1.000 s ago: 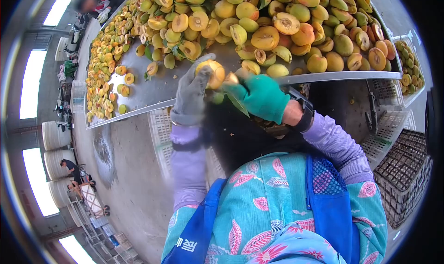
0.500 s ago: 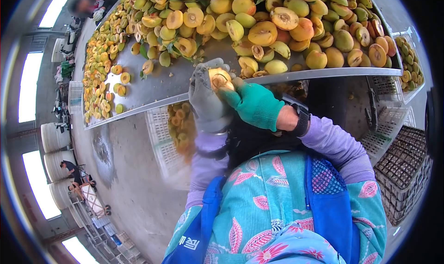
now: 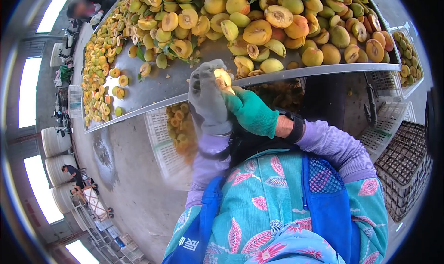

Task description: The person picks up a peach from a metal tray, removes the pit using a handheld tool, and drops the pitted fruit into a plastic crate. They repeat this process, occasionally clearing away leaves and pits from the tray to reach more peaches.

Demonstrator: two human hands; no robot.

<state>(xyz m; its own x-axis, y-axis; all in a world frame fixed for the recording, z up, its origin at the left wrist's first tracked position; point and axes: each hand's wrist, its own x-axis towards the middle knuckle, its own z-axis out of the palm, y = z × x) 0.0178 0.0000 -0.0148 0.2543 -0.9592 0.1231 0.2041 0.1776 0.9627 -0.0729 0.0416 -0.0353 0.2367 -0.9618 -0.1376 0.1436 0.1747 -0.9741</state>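
Observation:
My left hand (image 3: 206, 97), in a grey glove, is closed around a cut apricot (image 3: 223, 79) with its pale yellow flesh showing. My right hand (image 3: 253, 112), in a green glove, meets it from the right, its fingers pinched against the fruit's lower edge. Whether a small tool sits in that hand is hidden. Both hands are just in front of the rim of a metal table (image 3: 319, 70). Beyond them lies a heap of whole and halved apricots (image 3: 256, 32), some halves showing brown pits or hollows.
Under the table, a white crate (image 3: 159, 141) stands beside cut apricots (image 3: 180, 125). To the right are another white crate (image 3: 386, 125), a dark stacked crate (image 3: 402, 157) and a fruit-filled crate (image 3: 409, 60). Other people (image 3: 74, 173) are at the far left and upper left.
The cut apricot has turned in my hands, so its open hollow no longer faces me. My right fingers have shifted to its lower edge. The view has moved slightly.

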